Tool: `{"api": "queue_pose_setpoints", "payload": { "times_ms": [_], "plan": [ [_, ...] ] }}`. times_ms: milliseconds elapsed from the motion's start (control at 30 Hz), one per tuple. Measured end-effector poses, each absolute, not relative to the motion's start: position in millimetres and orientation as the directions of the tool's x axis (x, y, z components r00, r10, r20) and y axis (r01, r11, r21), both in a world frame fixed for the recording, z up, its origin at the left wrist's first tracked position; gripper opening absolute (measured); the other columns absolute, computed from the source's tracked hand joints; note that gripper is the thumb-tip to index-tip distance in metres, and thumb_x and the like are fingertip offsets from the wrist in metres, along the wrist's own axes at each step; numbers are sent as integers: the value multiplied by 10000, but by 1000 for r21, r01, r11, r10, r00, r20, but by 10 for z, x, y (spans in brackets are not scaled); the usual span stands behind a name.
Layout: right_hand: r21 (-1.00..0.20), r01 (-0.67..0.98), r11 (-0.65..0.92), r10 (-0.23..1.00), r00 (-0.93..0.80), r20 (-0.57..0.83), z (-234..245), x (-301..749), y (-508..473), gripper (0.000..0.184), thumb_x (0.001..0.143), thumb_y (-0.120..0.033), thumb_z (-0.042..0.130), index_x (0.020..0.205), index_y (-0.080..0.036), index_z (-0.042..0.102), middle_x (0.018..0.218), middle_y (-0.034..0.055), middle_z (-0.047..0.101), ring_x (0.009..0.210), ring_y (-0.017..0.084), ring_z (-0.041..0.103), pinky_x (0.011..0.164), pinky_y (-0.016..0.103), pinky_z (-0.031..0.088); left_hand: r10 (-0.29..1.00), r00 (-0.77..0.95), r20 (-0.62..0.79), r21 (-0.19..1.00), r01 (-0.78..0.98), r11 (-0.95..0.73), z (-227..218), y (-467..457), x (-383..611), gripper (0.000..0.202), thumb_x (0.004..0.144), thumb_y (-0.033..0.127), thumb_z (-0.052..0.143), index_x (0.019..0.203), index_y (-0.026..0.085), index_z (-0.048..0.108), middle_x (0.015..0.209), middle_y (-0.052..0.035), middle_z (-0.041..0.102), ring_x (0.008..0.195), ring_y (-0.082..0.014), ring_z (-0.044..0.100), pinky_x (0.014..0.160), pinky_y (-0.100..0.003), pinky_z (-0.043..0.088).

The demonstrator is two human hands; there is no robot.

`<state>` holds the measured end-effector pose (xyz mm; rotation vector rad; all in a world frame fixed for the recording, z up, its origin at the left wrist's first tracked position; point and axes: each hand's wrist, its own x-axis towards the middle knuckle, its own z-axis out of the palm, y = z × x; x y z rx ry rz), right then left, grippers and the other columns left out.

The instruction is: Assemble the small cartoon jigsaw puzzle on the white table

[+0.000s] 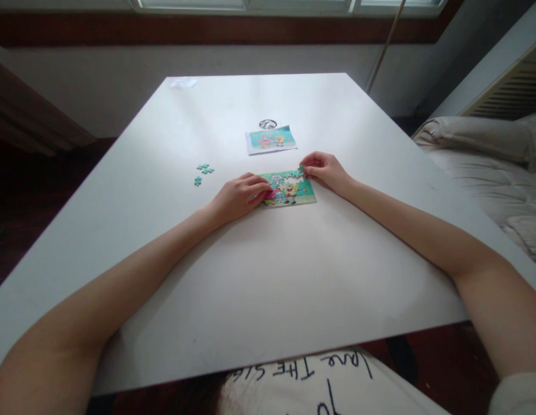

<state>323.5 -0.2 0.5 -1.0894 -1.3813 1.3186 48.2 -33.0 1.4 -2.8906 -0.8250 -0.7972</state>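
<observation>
A small cartoon jigsaw puzzle [294, 190] lies flat in the middle of the white table [268, 271]. My left hand [240, 196] rests on the puzzle's left edge with the fingers curled and pressed down on it. My right hand [324, 170] is at the puzzle's top right corner, its fingertips pinched on a teal puzzle piece [301, 170] right at that corner. Three loose teal pieces [203, 172] lie on the table to the left of my left hand.
A printed reference picture [270, 140] lies beyond the puzzle, with a small dark round object [267, 124] just behind it. A scrap of paper [184, 83] sits at the far left corner. A bed with pale bedding [488, 167] stands to the right.
</observation>
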Motion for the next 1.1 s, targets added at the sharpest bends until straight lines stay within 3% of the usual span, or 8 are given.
{"api": "queue_pose_setpoints", "payload": {
  "times_ms": [333,700,967,1100],
  "plan": [
    [-995,61,79,981,-182,66,-10,3229,-10,194,633,-129,696,819,-163,744,741,-10,688,695,110,564,673,264,490,489,726,483,118,499,-858,27,-341,482,293,1014,311,458,1037,207,731,1033,-58,751,941,-167,665,816,-278,538],
    [-982,132,133,974,-203,105,0,3258,-7,142,732,-157,632,855,-157,702,731,-14,638,591,72,524,563,225,419,454,735,504,67,491,-869,8,-328,488,285,1017,297,462,1027,197,729,1019,-49,752,914,-160,666,799,-263,537],
    [-989,112,92,983,-171,72,10,3237,-18,250,590,-144,663,835,-163,708,729,-19,633,625,84,542,532,209,404,465,735,493,90,488,-868,3,-324,479,270,1011,286,469,1034,202,725,1027,-47,748,932,-164,659,812,-264,528],
    [-986,123,111,982,-168,89,9,3241,-18,279,557,-154,719,836,-156,723,745,-11,665,660,98,563,592,231,455,474,731,490,86,501,-861,6,-325,473,278,1013,295,465,1030,205,727,1033,-47,749,937,-162,662,809,-261,526]
  ]
}}
